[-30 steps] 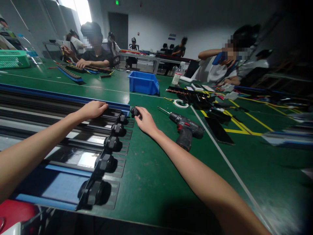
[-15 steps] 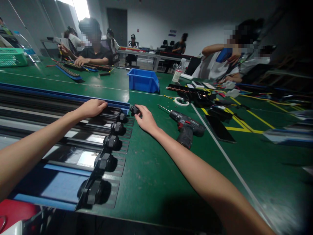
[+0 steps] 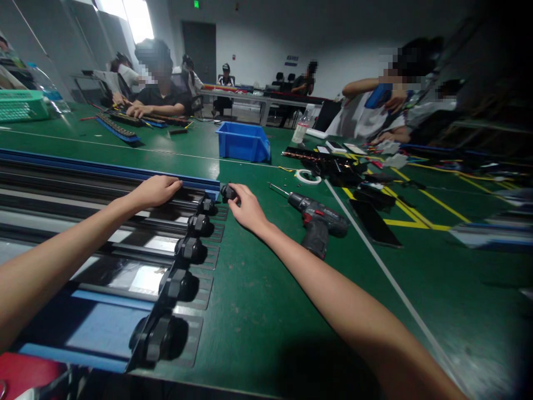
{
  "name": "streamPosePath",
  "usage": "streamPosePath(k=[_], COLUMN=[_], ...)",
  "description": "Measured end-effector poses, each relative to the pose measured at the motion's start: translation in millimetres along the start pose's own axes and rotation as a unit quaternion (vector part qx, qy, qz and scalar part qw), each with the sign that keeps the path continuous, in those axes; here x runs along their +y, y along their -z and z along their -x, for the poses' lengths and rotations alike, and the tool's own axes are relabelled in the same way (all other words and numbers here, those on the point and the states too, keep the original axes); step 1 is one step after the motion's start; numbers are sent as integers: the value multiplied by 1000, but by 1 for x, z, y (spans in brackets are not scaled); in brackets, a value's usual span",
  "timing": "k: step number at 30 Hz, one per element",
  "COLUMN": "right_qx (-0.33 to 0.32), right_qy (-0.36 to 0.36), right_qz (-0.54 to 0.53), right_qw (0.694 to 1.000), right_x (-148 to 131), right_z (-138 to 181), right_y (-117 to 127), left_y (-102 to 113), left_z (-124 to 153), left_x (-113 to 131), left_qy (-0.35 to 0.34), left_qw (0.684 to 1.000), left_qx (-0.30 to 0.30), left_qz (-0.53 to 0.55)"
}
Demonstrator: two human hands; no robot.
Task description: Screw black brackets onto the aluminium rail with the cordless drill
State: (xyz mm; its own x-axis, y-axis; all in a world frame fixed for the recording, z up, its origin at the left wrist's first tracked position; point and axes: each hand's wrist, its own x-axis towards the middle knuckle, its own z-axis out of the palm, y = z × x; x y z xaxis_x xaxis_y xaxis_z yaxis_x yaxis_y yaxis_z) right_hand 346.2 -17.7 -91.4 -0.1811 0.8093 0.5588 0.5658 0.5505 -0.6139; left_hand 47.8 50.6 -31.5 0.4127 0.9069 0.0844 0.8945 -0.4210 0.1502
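Observation:
My right hand (image 3: 247, 208) is closed around a black cable gland (image 3: 227, 193) at the right end of the farthest long housing. My left hand (image 3: 158, 190) curls over a black rail (image 3: 125, 189) of that housing, a little left of the gland; its fingertips are partly hidden. Nearer to me, more long black-and-blue housings lie side by side. Their end plates carry several black cable glands (image 3: 189, 250) in a row, with slotted flat tabs (image 3: 189, 339) on the table beneath them.
A cordless drill (image 3: 318, 219) lies right of my right hand, its bit toward me-left. Behind stand a blue bin (image 3: 244, 143) and a bottle (image 3: 302, 128). A tape roll (image 3: 308, 176) and dark parts (image 3: 320, 161) lie at right. Co-workers sit across the table.
The whole view has shifted slightly, so the near things sit a little lower. Both hands keep their places, the right one still on the cable gland.

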Motion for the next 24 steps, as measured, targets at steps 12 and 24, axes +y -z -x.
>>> streamPosePath(k=[12, 24], right_qx=[10, 2], right_qy=[10, 5], right_qz=[-10, -11], right_qw=[1000, 1000], right_x=[2, 1], right_z=[0, -1], right_y=[1, 2], left_y=[3, 1], left_z=[1, 0], left_x=[4, 3], left_qy=[-2, -2], left_qw=[1000, 1000], left_qx=[1, 5], left_qz=[-1, 2])
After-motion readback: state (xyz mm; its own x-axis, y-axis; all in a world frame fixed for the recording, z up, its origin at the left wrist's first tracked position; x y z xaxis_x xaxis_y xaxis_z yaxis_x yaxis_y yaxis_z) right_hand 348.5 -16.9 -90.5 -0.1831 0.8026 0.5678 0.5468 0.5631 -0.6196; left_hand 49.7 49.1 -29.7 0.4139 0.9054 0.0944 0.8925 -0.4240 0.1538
